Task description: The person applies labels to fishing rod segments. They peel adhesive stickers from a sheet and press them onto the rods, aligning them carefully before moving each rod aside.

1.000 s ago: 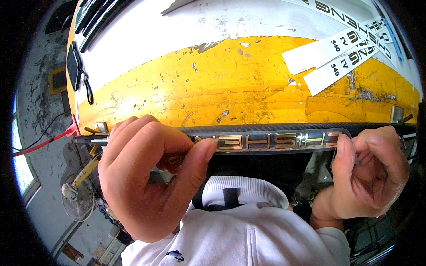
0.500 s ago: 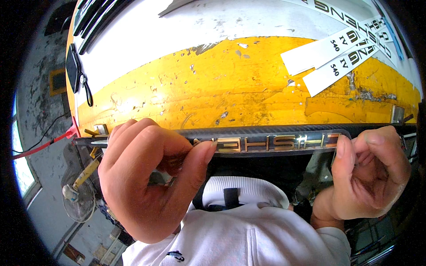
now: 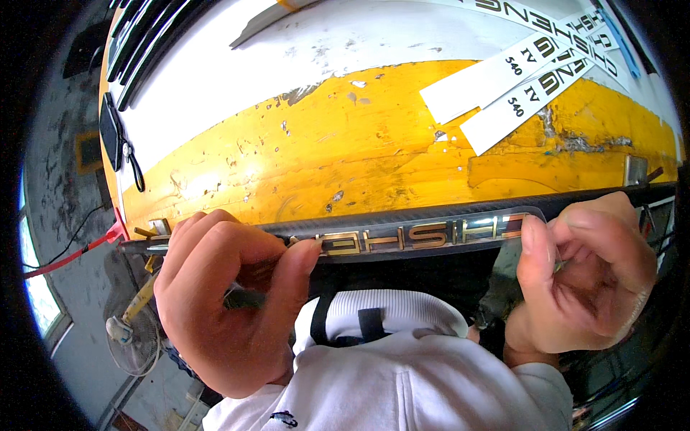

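A clear decal strip (image 3: 424, 238) with gold lettering is stretched lengthwise along the near side of a long black tube (image 3: 402, 217) with a woven carbon look. My left hand (image 3: 223, 305) pinches the strip's left end between thumb and forefinger, the other fingers curled. At the rounded right end, my right hand (image 3: 589, 280) grips it the same way, thumb toward the letters. Whether the strip touches the tube along its middle I cannot tell. The tube lies along the near edge of the yellow worktable (image 3: 359, 158).
White decal sheets (image 3: 496, 86) with dark lettering lie crossed at the far right. Several black tubes (image 3: 147, 50) and a dark phone-like object (image 3: 110, 129) with a strap sit at the left. Metal brackets (image 3: 635, 171) flank the tube. A fan (image 3: 133, 334) stands lower left.
The whole view has shifted and tilted slightly, with the table and sheets moving left in the picture. Both hands keep their pinch on the decal strip.
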